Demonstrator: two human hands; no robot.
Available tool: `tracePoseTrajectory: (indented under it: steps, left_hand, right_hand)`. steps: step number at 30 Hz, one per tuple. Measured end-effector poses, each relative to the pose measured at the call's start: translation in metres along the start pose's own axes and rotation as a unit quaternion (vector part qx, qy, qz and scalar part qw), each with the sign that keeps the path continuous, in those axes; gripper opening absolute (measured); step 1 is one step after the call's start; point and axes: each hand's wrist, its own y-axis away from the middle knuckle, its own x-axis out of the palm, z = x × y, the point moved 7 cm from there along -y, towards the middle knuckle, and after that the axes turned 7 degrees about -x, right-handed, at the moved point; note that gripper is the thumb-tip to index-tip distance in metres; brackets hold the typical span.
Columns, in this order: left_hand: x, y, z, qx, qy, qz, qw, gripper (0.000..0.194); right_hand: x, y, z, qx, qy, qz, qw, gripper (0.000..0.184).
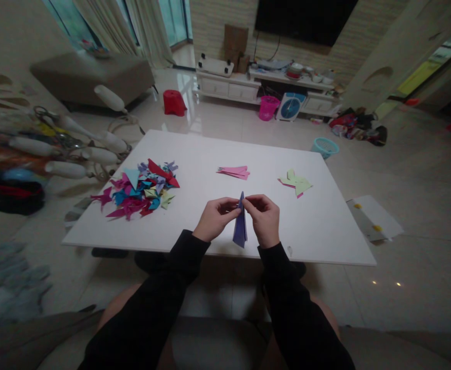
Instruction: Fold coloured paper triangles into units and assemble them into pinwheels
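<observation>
While hands pinch blue paper, white table, tiled floor, television

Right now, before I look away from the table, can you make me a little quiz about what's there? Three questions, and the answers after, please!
1. What colour is the folded paper held by the left hand and right hand?
A) red
B) yellow
C) bluish purple

2. True or false: the colourful pile sits on the right side of the white table.

3. What lies on the table to the right of the pink papers?

Key:
1. C, bluish purple.
2. False; it sits on the left side.
3. Pale green paper pieces, with some pink showing at their edges.
</observation>
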Motion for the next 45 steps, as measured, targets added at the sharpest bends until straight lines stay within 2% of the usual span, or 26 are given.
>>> tracePoseTrajectory:
  steps: [7,15,22,27,37,45]
  left_hand:
    - [-0.007,-0.002,0.000,0.004,-0.006,-0.035,0.999,0.028]
    - [-0.007,-0.004,0.001,-0.006,0.003,-0.037,0.999,0.027]
    - [-0.020,-0.002,-0.006,0.023,-0.085,-0.077,0.993,0.020]
    - [-0.023,0.000,-0.013,0.057,-0.149,-0.097,0.982,0.016]
    - [-0.024,0.001,-0.013,0.073,-0.177,-0.112,0.975,0.015]
    - [-0.015,0.002,-0.011,0.067,-0.122,-0.055,0.989,0.018]
  right_hand:
    - [0.002,0.000,-0.003,0.006,-0.018,0.014,1.000,0.026]
    - [0.003,0.000,0.002,0.006,-0.011,0.024,1.000,0.018]
    - [-0.004,-0.001,-0.001,0.001,0.024,0.005,1.000,0.016]
    - [-0.004,-0.002,-0.001,0.000,0.041,0.015,0.999,0.017]
    - [-0.004,-0.001,0.000,-0.001,0.066,0.017,0.998,0.016]
    - [0.000,0.000,-0.003,0.008,0.037,0.037,0.999,0.016]
